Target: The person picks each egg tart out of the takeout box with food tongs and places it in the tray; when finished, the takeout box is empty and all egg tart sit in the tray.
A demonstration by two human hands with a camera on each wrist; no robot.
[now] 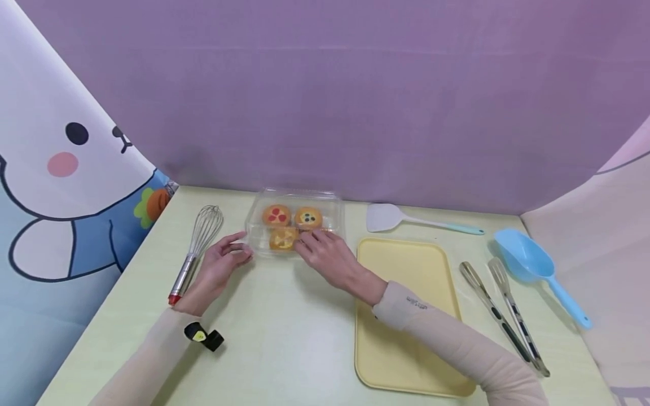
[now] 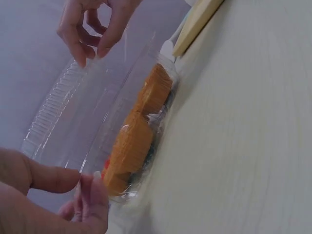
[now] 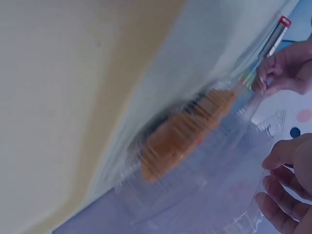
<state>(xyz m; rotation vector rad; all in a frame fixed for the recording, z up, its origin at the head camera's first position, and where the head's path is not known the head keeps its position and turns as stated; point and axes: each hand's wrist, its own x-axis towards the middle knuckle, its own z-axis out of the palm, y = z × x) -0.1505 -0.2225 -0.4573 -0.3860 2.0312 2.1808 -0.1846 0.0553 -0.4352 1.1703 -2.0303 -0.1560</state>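
A clear plastic clamshell box (image 1: 258, 239) stands at the back of the table with several small round buns inside. One bun (image 1: 276, 216) has red spots, another (image 1: 308, 218) dark spots, and a yellowish-topped one (image 1: 282, 239) sits in front. My right hand partly covers the front right of the box. With thumb and fingertips, my left hand (image 1: 219, 266) pinches the box's front left corner. My right hand (image 1: 332, 260) pinches the edge of the clear lid (image 2: 56, 117), which stands raised at an angle above the buns in the left wrist view.
Left of the box lies a whisk (image 1: 195, 248). A yellow tray (image 1: 406, 361) lies under my right forearm. Behind it is a white spatula (image 1: 384, 217); to the right are metal tongs (image 1: 508, 316) and a blue scoop (image 1: 525, 256). Purple cloth (image 1: 325, 113) hangs behind the table.
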